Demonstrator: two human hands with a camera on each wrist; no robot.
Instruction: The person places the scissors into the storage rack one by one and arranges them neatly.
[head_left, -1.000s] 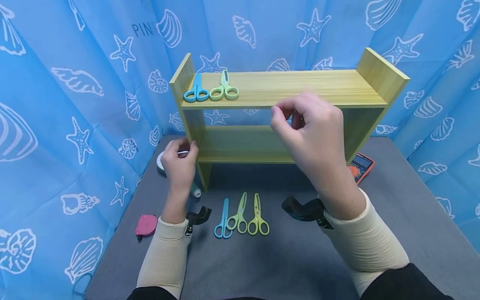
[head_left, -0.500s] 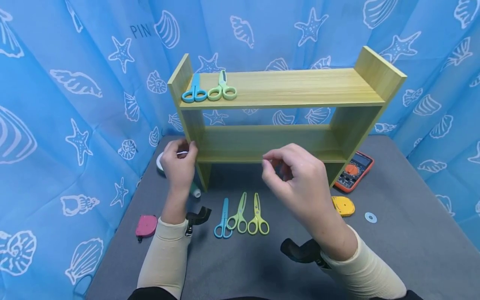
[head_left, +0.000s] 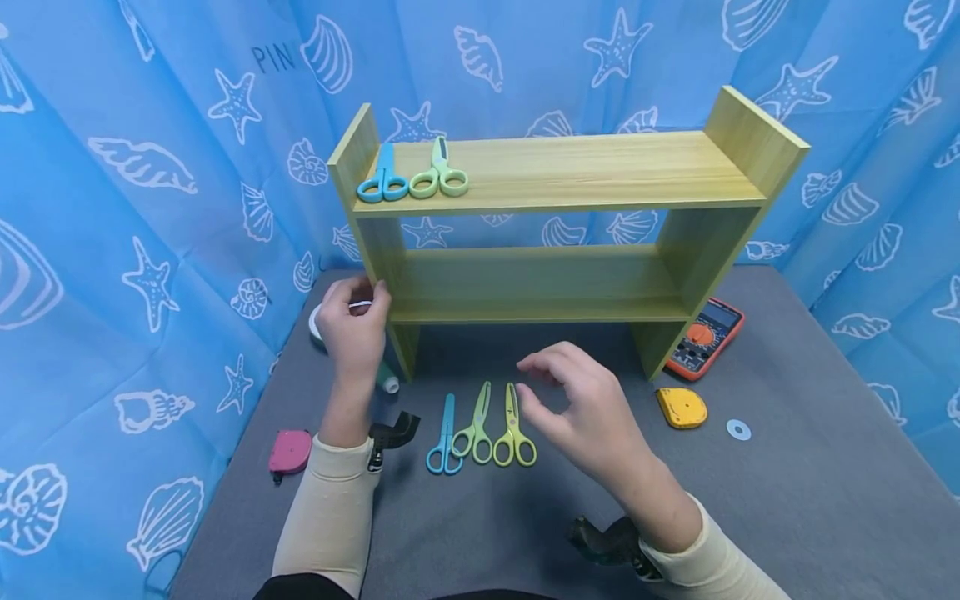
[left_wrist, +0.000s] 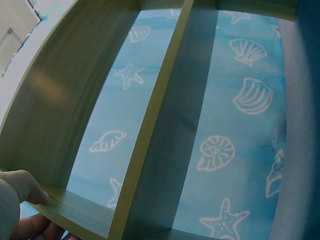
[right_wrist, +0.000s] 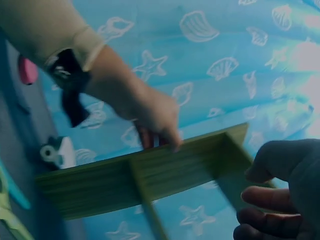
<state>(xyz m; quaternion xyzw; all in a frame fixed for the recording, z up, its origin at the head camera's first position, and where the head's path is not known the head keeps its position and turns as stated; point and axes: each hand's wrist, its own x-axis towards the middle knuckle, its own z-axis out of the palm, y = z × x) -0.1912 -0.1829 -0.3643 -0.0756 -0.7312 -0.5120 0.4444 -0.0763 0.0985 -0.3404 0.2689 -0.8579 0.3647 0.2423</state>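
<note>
My left hand (head_left: 352, 329) grips the left side panel of a two-tier wooden shelf (head_left: 570, 171). In the left wrist view the thumb (left_wrist: 27, 187) lies inside the panel, with fingers outside it. On the top tier, at the left, lie blue scissors (head_left: 386, 162) and light green scissors (head_left: 439, 171). Blue scissors (head_left: 448, 417), green scissors (head_left: 481, 408) and yellow-green scissors (head_left: 513, 429) lie side by side on the table before the shelf. My right hand (head_left: 585, 412) hovers just right of the yellow-green pair, holding nothing, thumb and fingers apart.
A multimeter (head_left: 705, 337), a yellow tape measure (head_left: 682, 408) and a pale blue ring (head_left: 738, 429) lie at the right. At the left are a pink tape measure (head_left: 290, 452), a green tube (head_left: 387, 379) and a white round object (head_left: 317, 325), partly hidden behind my hand.
My right hand has come down from the front of the top tier toward the scissors on the table, and its thumb and fingers have parted. The left hand keeps its grip on the shelf.
</note>
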